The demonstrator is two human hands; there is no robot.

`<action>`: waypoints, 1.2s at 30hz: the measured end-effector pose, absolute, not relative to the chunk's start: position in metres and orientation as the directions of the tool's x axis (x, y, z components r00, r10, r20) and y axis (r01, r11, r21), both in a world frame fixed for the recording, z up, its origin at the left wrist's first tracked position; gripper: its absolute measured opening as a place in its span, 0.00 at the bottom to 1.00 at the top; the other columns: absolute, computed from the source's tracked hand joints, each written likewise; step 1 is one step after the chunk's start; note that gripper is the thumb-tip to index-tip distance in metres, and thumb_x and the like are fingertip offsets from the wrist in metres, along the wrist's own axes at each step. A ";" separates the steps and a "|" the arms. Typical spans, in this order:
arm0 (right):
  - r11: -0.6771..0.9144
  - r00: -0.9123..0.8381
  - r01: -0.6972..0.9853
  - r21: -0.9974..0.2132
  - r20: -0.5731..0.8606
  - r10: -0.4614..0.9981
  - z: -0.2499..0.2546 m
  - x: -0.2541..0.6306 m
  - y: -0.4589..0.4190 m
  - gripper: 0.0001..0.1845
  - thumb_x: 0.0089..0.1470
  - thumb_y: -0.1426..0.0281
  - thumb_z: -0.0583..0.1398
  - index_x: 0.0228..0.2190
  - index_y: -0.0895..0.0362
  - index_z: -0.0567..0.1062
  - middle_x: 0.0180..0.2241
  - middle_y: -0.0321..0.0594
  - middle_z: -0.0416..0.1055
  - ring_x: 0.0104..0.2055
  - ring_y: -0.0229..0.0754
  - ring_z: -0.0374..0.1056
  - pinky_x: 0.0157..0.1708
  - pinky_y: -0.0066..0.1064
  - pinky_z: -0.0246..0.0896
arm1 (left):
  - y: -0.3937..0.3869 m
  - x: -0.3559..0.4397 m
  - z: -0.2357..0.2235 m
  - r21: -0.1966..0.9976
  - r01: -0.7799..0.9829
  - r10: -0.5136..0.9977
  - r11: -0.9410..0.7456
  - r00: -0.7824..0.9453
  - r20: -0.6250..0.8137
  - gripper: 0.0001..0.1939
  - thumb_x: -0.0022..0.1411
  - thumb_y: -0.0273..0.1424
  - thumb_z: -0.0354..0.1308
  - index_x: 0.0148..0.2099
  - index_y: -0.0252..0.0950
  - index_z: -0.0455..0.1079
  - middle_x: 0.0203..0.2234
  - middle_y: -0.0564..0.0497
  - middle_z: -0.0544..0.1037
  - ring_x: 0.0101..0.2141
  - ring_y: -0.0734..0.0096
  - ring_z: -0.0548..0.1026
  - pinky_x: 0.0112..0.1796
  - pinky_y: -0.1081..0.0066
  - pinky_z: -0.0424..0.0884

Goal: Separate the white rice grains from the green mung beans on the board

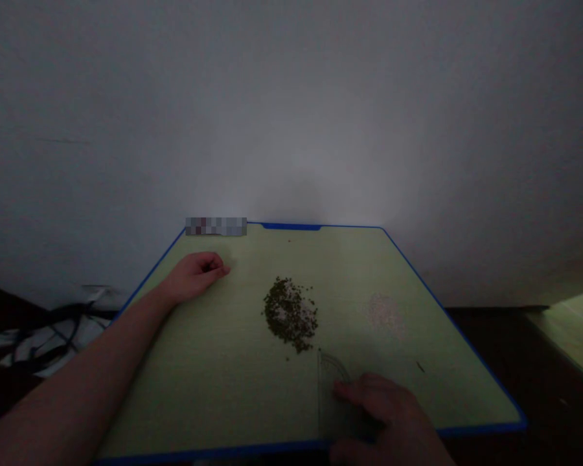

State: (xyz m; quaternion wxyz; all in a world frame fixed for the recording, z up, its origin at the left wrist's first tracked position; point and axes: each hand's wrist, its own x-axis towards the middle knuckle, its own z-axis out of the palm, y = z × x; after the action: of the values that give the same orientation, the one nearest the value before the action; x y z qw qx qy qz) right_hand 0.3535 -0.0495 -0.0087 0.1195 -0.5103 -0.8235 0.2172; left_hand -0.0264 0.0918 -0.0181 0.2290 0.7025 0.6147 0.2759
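My right hand (386,411) grips a clear plastic protractor (328,395) near the front edge of the table. Its straight edge faces left, toward a pile of small dark green beans mixed with pale grains (291,314) mid-table. To the right lies a thin patch of whitish, rice-like grains (386,315). On the left side of the tabletop rests my left hand (197,275), fingers curled in and thumb against them; I see nothing in it. It is apart from the pile.
The pale table (214,401) has a blue rim and stands against a grey wall (291,116). A pixelated strip (216,226) covers the back left corner. One dark sliver (420,367) lies at right. Black cables (68,317) are beyond the left edge.
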 end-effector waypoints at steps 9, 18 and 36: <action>0.396 -0.485 0.754 -0.524 -0.036 0.874 -0.010 0.349 -0.050 0.33 0.30 0.55 0.69 0.41 0.55 0.78 0.35 0.48 0.76 0.38 0.51 0.71 0.38 0.40 0.68 | 0.088 -0.021 -0.011 0.679 0.726 0.994 -0.107 0.073 0.079 0.15 0.53 0.43 0.53 0.24 0.35 0.63 0.17 0.57 0.61 0.21 0.76 0.61 0.23 0.75 0.58; 0.231 -0.350 0.801 -0.552 -0.120 0.929 -0.003 0.359 -0.044 0.28 0.32 0.60 0.69 0.40 0.54 0.78 0.34 0.44 0.76 0.35 0.47 0.70 0.35 0.36 0.67 | 0.090 -0.023 -0.015 0.658 0.741 0.991 -0.133 0.084 0.105 0.15 0.53 0.42 0.53 0.25 0.36 0.64 0.18 0.57 0.61 0.22 0.75 0.61 0.24 0.75 0.58; 0.202 -0.247 0.784 -0.586 0.003 0.969 0.024 0.398 -0.003 0.15 0.51 0.66 0.55 0.40 0.56 0.76 0.33 0.41 0.75 0.31 0.42 0.70 0.28 0.31 0.65 | 0.090 -0.023 -0.014 0.665 0.735 0.991 -0.132 0.087 0.101 0.15 0.53 0.43 0.53 0.25 0.36 0.63 0.18 0.57 0.62 0.21 0.75 0.61 0.24 0.75 0.59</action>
State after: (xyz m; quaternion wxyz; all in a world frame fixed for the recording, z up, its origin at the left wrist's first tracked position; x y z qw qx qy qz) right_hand 0.3978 -0.0029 0.0237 0.1903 -0.5832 -0.7516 0.2425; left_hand -0.0234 0.0899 -0.0142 0.2315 0.6999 0.6167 0.2761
